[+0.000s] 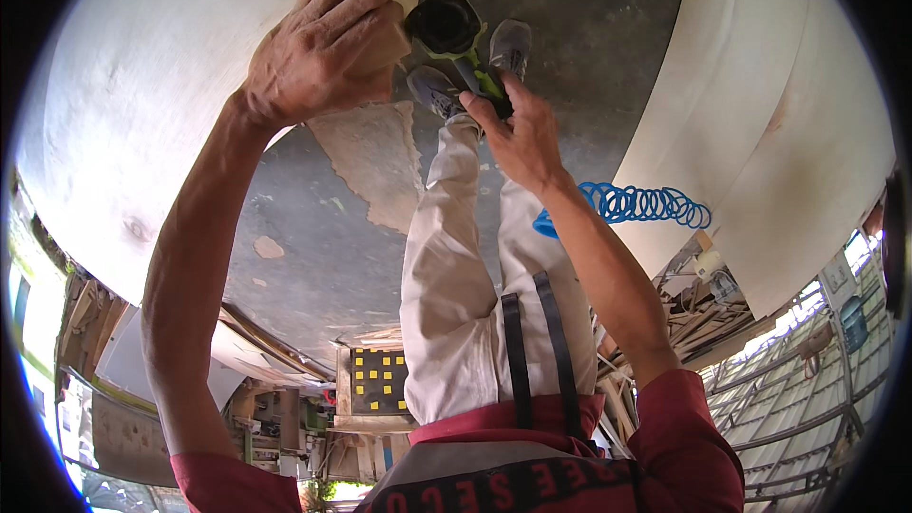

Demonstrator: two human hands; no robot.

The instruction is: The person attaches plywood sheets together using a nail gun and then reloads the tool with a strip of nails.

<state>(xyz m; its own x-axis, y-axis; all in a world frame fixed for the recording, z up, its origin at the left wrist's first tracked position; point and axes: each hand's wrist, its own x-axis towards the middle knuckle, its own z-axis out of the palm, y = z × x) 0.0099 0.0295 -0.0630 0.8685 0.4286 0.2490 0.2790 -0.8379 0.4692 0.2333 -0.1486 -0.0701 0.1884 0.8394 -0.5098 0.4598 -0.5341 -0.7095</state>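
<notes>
My left hand (328,52) is raised at the upper left, fingers curled round a small tan wooden block (382,49). It is beside the edge of a large pale wooden panel (180,66). My right hand (518,138) grips the handle of a black and green nail gun (451,24), whose wide black head is near the block. A gap shows between the gun and my left fingers. A blue coiled air hose (646,204) passes behind my right forearm; where it joins the gun is hidden.
Another large pale panel (760,133) curves along the right. My shoes (511,46) stand on a dark, patchy concrete floor (323,228). Scrap wood (703,323) is piled at the lower right. A wooden frame with yellow squares (378,380) is at the lower middle.
</notes>
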